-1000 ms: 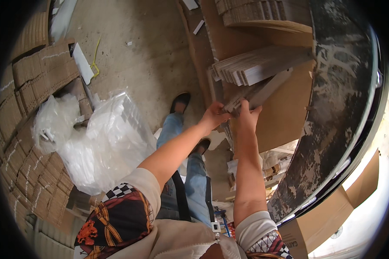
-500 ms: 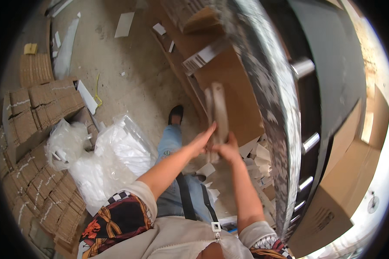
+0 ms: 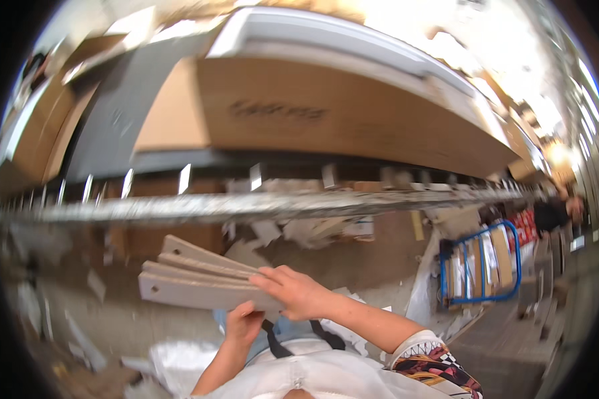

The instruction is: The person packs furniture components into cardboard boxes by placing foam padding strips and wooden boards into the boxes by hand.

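Observation:
Both hands hold a small fanned stack of flat grey cardboard strips [image 3: 199, 282] with round holes near their ends, pointing left. My right hand [image 3: 299, 292] grips the stack from above at its right end, its forearm running to a patterned sleeve at the lower right. Under the same end, my left hand [image 3: 243, 326] clasps the strips from below. The stack hangs in front of my chest, just under a metal rack beam [image 3: 246, 206].
A large brown cardboard box [image 3: 326, 113] lies on the rack shelf above the beam, with more boxes to the left. A blue-framed cart [image 3: 479, 266] loaded with cardboard stands at the right, and a person [image 3: 552, 213] stands far behind it. Paper scraps litter the floor.
The view has swung from the floor to the rack front. The strips, held upright at a box a moment ago, now lie level in both hands.

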### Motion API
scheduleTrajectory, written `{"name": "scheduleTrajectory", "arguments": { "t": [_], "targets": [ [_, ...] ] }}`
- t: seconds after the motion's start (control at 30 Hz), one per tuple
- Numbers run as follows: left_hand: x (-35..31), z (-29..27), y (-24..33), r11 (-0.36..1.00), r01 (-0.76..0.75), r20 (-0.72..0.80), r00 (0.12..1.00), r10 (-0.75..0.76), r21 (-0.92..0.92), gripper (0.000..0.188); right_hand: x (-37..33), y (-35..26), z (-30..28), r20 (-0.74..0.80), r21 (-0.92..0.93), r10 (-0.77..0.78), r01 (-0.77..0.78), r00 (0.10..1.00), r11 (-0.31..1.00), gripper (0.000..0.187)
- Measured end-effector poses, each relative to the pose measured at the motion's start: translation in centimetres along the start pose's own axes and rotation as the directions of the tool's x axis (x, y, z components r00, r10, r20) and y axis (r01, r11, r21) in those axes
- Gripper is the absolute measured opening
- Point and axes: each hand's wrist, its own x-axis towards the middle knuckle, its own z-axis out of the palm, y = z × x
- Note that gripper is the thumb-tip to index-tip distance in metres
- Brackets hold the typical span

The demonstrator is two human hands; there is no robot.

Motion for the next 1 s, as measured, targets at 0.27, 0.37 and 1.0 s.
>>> {"name": "scheduleTrajectory", "arguments": {
  "t": [0.27,0.37,1.0],
  "targets": [
    [2.9,25.9,-5.0,0.907,-0.263,0.476,0.876,0.081,0.329,0.068,-11.7,1.0,-23.3,-0.284,0.048,-0.053,0.069,0.957,0.996,0.101],
    [7.7,31.6,-7.0,0.870,-0.339,0.629,0.776,0.044,0.359,0.066,-13.5,3.4,-29.5,-0.391,-0.061,-0.073,0.053,0.917,0.997,0.099],
    [41.9,62.2,-20.5,-0.594,-0.770,0.697,0.558,-0.451,0.232,0.117,-28.3,37.1,-60.5,-0.486,-0.489,0.212,-0.464,0.848,0.739,0.093]
  ]
}}
